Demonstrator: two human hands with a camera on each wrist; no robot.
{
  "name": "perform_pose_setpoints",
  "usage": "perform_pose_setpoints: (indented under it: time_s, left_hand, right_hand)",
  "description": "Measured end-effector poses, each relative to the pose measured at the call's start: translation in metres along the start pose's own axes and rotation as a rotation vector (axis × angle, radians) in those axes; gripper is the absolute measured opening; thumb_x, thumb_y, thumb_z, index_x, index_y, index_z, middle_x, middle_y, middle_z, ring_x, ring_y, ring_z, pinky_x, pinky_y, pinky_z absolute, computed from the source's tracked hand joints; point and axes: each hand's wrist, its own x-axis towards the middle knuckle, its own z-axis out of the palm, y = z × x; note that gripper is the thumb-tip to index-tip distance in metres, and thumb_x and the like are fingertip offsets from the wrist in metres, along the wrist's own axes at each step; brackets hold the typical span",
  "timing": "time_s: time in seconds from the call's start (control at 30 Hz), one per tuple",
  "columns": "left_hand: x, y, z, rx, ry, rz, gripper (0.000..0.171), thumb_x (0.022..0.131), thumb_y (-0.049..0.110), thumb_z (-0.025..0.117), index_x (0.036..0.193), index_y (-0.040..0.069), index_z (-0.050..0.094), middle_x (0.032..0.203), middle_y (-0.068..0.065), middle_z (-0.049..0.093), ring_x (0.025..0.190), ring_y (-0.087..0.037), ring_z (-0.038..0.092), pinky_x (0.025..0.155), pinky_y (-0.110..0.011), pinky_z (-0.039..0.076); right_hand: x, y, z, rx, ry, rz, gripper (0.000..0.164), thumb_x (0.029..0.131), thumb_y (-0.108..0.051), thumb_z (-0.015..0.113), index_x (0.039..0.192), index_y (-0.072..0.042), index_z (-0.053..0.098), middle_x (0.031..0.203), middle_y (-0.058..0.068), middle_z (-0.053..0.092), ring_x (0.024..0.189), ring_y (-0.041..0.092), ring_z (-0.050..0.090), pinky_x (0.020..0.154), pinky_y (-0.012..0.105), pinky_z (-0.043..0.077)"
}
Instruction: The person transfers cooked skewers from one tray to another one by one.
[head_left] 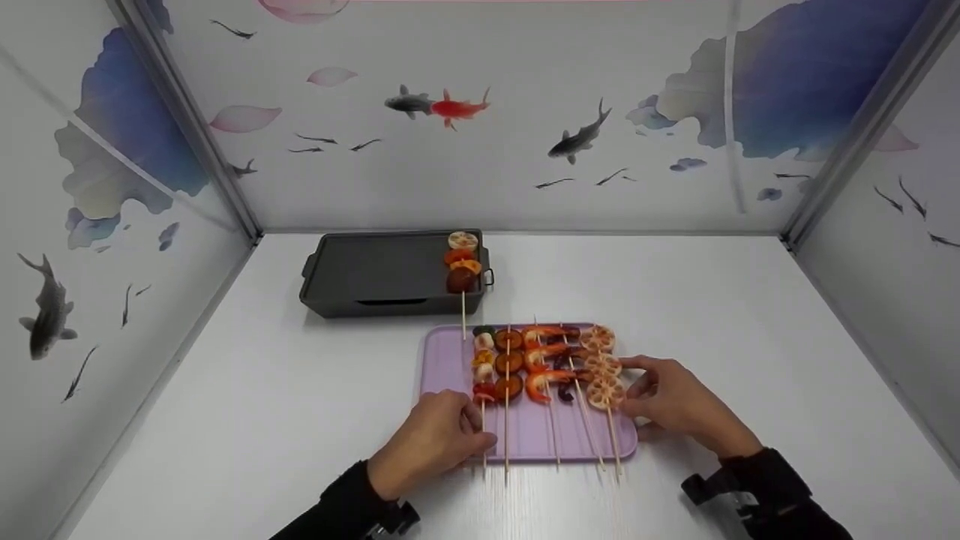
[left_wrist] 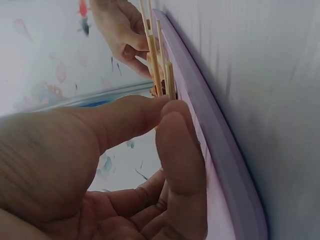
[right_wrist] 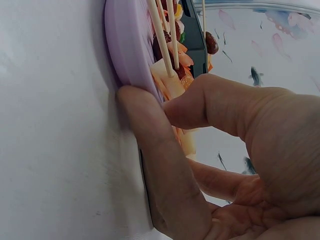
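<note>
A lilac tray (head_left: 444, 364) holds a row of food skewers, their sticks poking out over its near edge. My left hand (head_left: 435, 436) pinches the stick of the leftmost one, a mixed skewer (head_left: 484, 360) of red, white, yellow and green pieces. In the left wrist view, the thumb and index finger (left_wrist: 181, 150) meet at the stick end. My right hand (head_left: 682, 401) grips the tray's right rim, thumb above and index finger (right_wrist: 150, 120) along the outer side. Beside it lies a lotus root skewer (head_left: 606, 391). Shrimp skewers (head_left: 541, 360) and a skewer of round brown-orange slices (head_left: 508, 363) lie between.
Behind the tray, to the left, stands a black grill (head_left: 375, 270). Another skewer (head_left: 461, 280) lies on the grill's right end, its stick reaching over the tray's far edge. Printed panels (head_left: 510, 195) wall the white table (head_left: 315, 420) at the back and sides.
</note>
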Motion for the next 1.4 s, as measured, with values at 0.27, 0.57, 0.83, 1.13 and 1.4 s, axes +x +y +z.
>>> perform_pose_setpoints:
  time_s: [0.27, 0.57, 0.83, 1.13, 1.4]
  left_hand:
    - [0.000, -0.001, -0.003, 0.080, 0.032, -0.009, 0.022, 0.079, 0.038, 0.083, 0.078, 0.021, 0.068, 0.067, 0.008, 0.065, 0.058, -0.008, 0.057, 0.053, -0.027, 0.043]
    - [-0.004, 0.001, -0.010, 0.136, 0.092, 0.011, 0.026, 0.079, 0.039, 0.083, 0.083, 0.018, 0.069, 0.067, 0.008, 0.062, 0.058, -0.009, 0.055, 0.052, -0.029, 0.043]
    - [-0.004, 0.006, -0.014, 0.156, 0.120, 0.007, 0.030, 0.080, 0.040, 0.082, 0.090, 0.014, 0.070, 0.070, 0.008, 0.062, 0.061, -0.009, 0.056, 0.054, -0.028, 0.044]
    - [-0.003, 0.014, -0.017, 0.169, 0.166, 0.045, 0.028, 0.082, 0.041, 0.080, 0.089, 0.017, 0.069, 0.082, 0.002, 0.068, 0.065, -0.009, 0.053, 0.057, -0.027, 0.042]
    - [-0.004, 0.019, -0.024, 0.174, 0.184, 0.044, 0.029, 0.081, 0.042, 0.081, 0.091, 0.017, 0.070, 0.088, -0.002, 0.069, 0.067, -0.010, 0.053, 0.058, -0.026, 0.043]
  right_hand:
    - [-0.001, -0.001, 0.000, 0.025, -0.015, -0.003, 0.072, 0.083, -0.021, 0.080, 0.147, -0.014, 0.047, 0.100, 0.010, 0.065, 0.087, 0.021, 0.061, 0.064, 0.033, 0.054]
    - [-0.001, -0.001, 0.002, 0.005, -0.014, -0.011, 0.071, 0.084, -0.021, 0.079, 0.147, -0.013, 0.047, 0.101, 0.010, 0.065, 0.088, 0.020, 0.062, 0.065, 0.033, 0.054]
    - [-0.001, 0.000, 0.002, 0.001, -0.009, 0.002, 0.072, 0.083, -0.019, 0.079, 0.147, -0.013, 0.047, 0.101, 0.009, 0.066, 0.088, 0.020, 0.062, 0.068, 0.033, 0.053]
    - [-0.003, 0.001, -0.003, 0.040, -0.017, -0.043, 0.073, 0.085, -0.019, 0.078, 0.149, -0.011, 0.045, 0.100, 0.012, 0.064, 0.086, 0.021, 0.063, 0.066, 0.034, 0.057]
    - [-0.002, 0.002, 0.000, 0.029, -0.018, -0.036, 0.073, 0.083, -0.018, 0.078, 0.148, -0.010, 0.045, 0.099, 0.011, 0.064, 0.086, 0.021, 0.061, 0.065, 0.034, 0.055]
